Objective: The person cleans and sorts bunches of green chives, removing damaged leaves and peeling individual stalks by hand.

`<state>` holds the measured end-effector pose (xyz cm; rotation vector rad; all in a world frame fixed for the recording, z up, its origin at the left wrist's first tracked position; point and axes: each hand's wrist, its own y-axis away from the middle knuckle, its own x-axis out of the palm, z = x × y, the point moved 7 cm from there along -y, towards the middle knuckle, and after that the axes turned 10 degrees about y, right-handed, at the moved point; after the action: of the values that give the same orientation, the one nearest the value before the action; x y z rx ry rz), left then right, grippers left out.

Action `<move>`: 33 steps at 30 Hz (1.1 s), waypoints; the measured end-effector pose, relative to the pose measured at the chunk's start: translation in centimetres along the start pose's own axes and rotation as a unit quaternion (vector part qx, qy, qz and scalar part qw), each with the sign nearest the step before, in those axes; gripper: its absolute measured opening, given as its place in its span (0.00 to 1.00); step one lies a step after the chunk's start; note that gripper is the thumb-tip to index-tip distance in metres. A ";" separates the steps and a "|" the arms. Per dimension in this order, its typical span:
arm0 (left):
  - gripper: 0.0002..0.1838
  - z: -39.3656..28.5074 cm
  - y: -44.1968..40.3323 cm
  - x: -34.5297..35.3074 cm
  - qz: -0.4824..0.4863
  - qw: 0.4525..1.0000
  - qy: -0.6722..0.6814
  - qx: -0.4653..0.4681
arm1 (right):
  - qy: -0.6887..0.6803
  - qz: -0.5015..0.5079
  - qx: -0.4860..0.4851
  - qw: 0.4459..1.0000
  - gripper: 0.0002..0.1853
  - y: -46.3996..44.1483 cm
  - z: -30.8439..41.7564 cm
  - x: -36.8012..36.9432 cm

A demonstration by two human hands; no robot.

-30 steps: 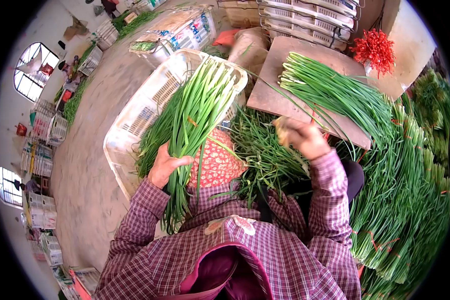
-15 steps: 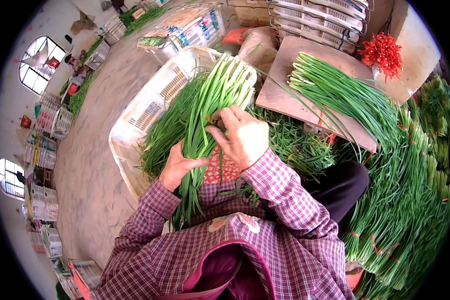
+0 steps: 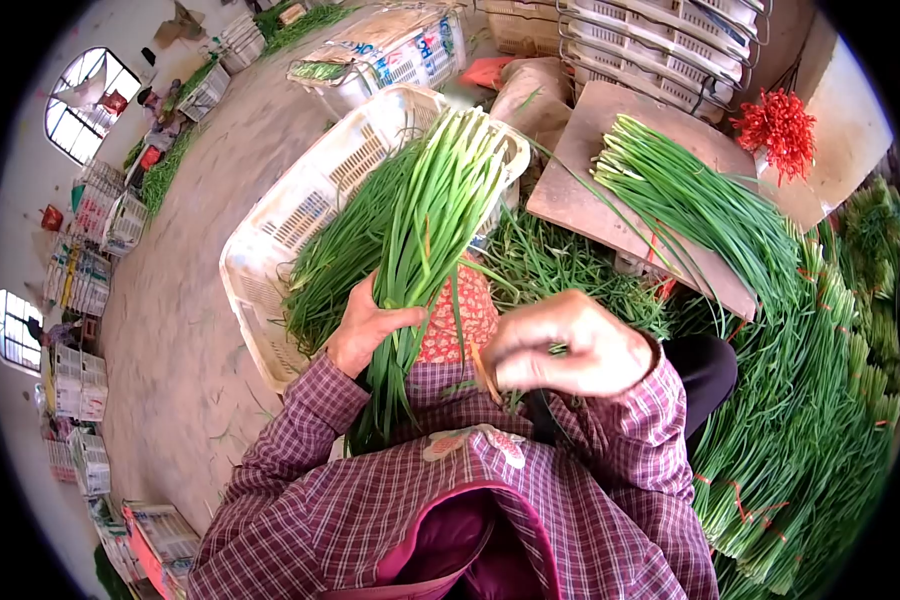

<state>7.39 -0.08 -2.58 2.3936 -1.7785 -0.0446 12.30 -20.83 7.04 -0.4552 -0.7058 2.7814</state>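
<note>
The work in hand looks like picking through a bunch of long green stalks (image 3: 445,190) and drawing off poor strands, one hand steadying while the other plucks. The bunch leans over the near right part of the white crate (image 3: 295,222), pale ends towards the crate's far right corner, leaf tips hanging down past its near end. More greens (image 3: 335,250) lie inside the crate, beneath and beside that bunch.

The left hand (image 3: 365,325), at the crate's near end, wraps the bunch low down: thumb laid across the front, fingers mostly hidden behind the leaves, forearm rising from the lap. The right hand (image 3: 580,345) is apart from the bunch, to the right of the crate's near end, elbow bent and knuckles up, with fingers curled in towards the thumb. It is blurred, but it seems to pinch a thin yellowish strand (image 3: 487,375) that dangles from the fingertips.

The next move seems to call for letting that strand go clear of the bunch, with the left grip kept firm. Right of the crate, a second bunch (image 3: 690,195) rests on a board (image 3: 570,190), and loose greens (image 3: 560,260) lie below the board.
</note>
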 end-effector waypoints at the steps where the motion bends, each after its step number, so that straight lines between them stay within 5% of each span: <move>1: 0.32 0.2 0.0 -0.2 -0.002 1.000 -0.010 -0.002 | 0.151 -0.056 -0.034 0.986 0.12 0.3 -0.8 -1.0; 4: 0.31 0.0 -0.1 0.1 0.011 0.997 -0.059 0.044 | 0.440 -0.227 0.198 0.846 0.22 1.3 -5.6 -3.4; 10: 0.32 -0.3 -0.1 0.7 0.005 0.980 -0.132 0.145 | 0.474 -0.260 0.169 0.824 0.23 -2.8 -6.2 -1.5; 13: 0.32 -0.6 -0.1 0.2 -0.038 0.973 -0.175 0.144 | 0.415 -0.255 0.112 0.866 0.18 -2.4 -5.2 -0.7; 15: 0.32 -0.5 -0.4 -0.2 -0.033 0.962 -0.190 0.195 | 0.094 -0.128 0.095 0.983 0.15 -2.1 -5.0 0.9; 18: 0.33 0.6 -1.0 -0.9 -0.029 0.973 -0.153 0.173 | -0.109 -0.051 0.215 0.969 0.14 -0.8 -3.1 2.3; 24: 0.36 1.2 -1.1 -1.6 -0.056 0.984 -0.152 0.070 | -0.218 -0.112 -0.032 0.969 0.14 3.8 3.4 -1.8; 27: 0.30 0.5 -0.7 -1.4 -0.068 0.976 -0.152 0.138 | -0.090 -0.144 0.070 0.983 0.16 6.4 1.7 -4.1; 29: 0.32 0.1 -0.4 -1.4 -0.065 0.972 -0.176 0.145 | 0.159 -0.130 0.210 0.956 0.20 7.9 -4.5 -4.8; 30: 0.34 -0.1 -0.3 -1.1 -0.063 0.966 -0.199 0.151 | 0.315 -0.138 0.236 0.909 0.21 9.3 -8.7 -5.1; 32: 0.34 -1.1 0.3 -0.2 -0.054 0.966 -0.201 0.154 | 0.668 0.018 0.415 0.618 0.21 10.6 -10.7 -5.2; 33: 0.33 -1.4 0.5 -0.1 -0.056 0.959 -0.218 0.170 | 0.595 -0.116 0.369 0.705 0.19 10.0 -9.4 -5.9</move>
<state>7.02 -0.03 -1.14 2.9119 -1.9588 -0.3306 19.57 -27.14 -4.35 -1.5312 0.5906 1.6549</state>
